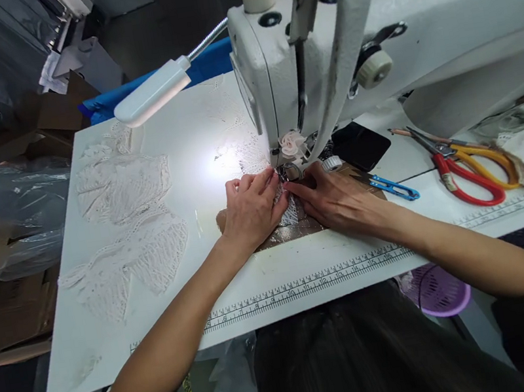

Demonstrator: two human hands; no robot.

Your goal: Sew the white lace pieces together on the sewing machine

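Note:
White lace fabric (288, 216) lies under the presser foot (286, 171) of a white sewing machine (251, 78). Just left of the needle, my left hand (255, 208) has its fingers bunched on the lace, holding it against the bed. From the other side my right hand (337, 200) brings thumb and forefinger together at the lace, close to the foot; the fingertips partly hide what they grip. Beneath both hands is a brown, shiny covering (279, 239) on the machine bed. More of the lace (252, 151) spreads out behind the needle.
Lace pieces (125, 184) lie at the table's left. On the right are a black phone (363, 145), blue thread snips (394, 187) and red-and-yellow-handled scissors (474, 169). A lamp (153, 92) overhangs the table; a ruler strip (306, 288) runs along its front edge.

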